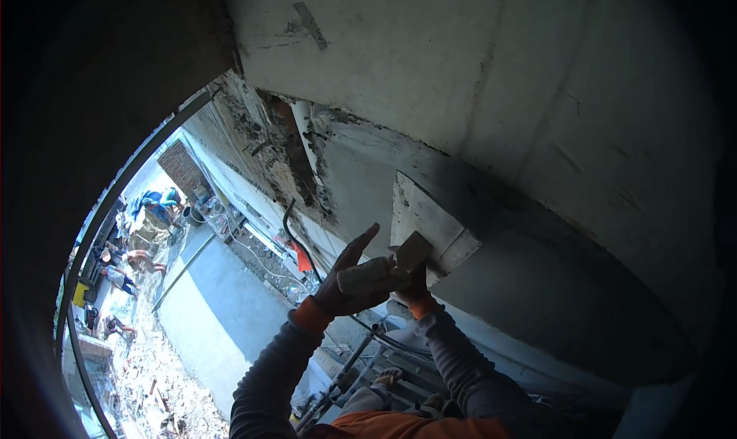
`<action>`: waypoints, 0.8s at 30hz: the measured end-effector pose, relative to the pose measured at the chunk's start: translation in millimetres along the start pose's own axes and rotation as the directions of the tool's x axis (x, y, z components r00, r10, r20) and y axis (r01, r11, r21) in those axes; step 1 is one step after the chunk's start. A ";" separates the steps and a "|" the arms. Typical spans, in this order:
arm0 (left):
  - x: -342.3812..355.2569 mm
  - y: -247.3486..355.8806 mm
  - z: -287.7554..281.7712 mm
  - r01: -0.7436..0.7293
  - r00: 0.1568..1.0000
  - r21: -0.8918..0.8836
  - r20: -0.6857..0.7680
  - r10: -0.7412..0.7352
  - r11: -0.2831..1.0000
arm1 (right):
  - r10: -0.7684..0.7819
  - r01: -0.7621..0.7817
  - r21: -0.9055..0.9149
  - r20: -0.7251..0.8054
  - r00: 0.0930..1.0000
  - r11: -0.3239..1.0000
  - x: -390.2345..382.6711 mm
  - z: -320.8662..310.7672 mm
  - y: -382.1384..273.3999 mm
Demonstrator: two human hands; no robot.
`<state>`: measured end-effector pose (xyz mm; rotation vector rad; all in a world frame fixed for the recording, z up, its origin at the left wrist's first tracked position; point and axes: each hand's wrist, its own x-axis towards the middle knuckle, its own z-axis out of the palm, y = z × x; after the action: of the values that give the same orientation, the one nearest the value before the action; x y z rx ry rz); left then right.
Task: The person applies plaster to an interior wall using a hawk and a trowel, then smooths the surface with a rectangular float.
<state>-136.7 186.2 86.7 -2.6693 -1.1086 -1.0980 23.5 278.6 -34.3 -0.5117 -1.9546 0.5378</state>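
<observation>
Grey render [537, 301] lay smooth right of my fingers; that stretch looked largely done, I judged, while the broken masonry [265, 143], up and left beyond my fingertips, was crumbly and seemed left to do. Pale oblong block [365, 276], blunt-cornered, sat against my left hand [330, 292], one digit raised apart, others hidden; couldn't tell if they gripped. Tan squarish block [412, 251] covered my right hand's [415, 292] fingers, so pinching or propping, couldn't tell. Just past them: whitish angular board [430, 216], straight-edged, scuffed, at the wall.
</observation>
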 end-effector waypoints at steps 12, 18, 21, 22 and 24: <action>84.3 -78.6 27.7 0.221 0.959 0.029 0.175 -0.223 0.975 | 0.104 -0.145 -0.191 -0.209 0.972 0.971 41.3 50.3 62.0; 102.3 -53.6 77.1 0.297 0.912 -0.136 0.332 -0.239 0.945 | 0.131 -0.215 -0.250 -0.315 0.940 0.944 -6.3 30.6 77.7; 121.4 -25.9 105.9 -0.117 0.962 -0.008 0.248 0.115 0.993 | 0.192 -0.288 -0.233 -0.365 0.911 0.929 -38.4 -0.5 78.3; 123.4 -17.7 115.3 -0.062 0.968 -0.112 0.237 0.087 0.992 | 0.209 -0.308 -0.223 -0.377 0.902 0.925 -49.1 -9.2 78.0; 126.9 -1.0 132.7 0.016 0.966 -0.181 0.256 0.031 0.983 | 0.241 -0.340 -0.206 -0.395 0.887 0.918 -66.0 -27.8 78.6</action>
<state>3.9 302.6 67.4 -3.0279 -1.0791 -0.9102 85.0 309.2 -115.5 -1.0211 -1.6061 0.3313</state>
